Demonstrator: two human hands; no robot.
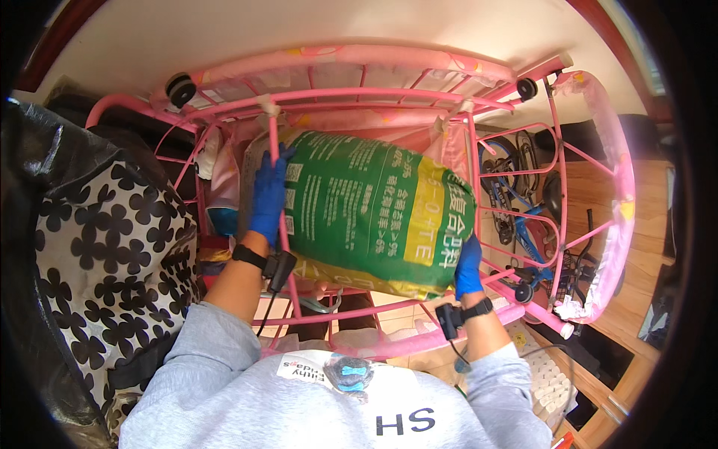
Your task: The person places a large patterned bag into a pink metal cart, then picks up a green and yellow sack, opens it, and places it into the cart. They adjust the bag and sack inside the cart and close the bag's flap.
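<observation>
A large green and yellow printed sack (pixel 348 207), bulging and bearing writing, lies sideways inside a pink metal frame (pixel 359 96) on small wheels. My left hand (pixel 266 193), in a blue glove, lies against the sack's left end, its fingers passing behind an upright pink bar (pixel 284 224). At the lower right corner of the sack, my right hand (pixel 468 266), gloved in blue too, holds its edge; part of its fingers is hidden by the sack. Each wrist wears a black strap with a small device and cable.
Left stands a covering (pixel 112 224) with black flower shapes. Pink fabric (pixel 454 149) hangs inside the frame. Beyond the frame's right side is a blue bicycle (pixel 527 236) beside wood-toned furniture (pixel 645 213). Black wheels (pixel 180 90) jut from the frame's corners.
</observation>
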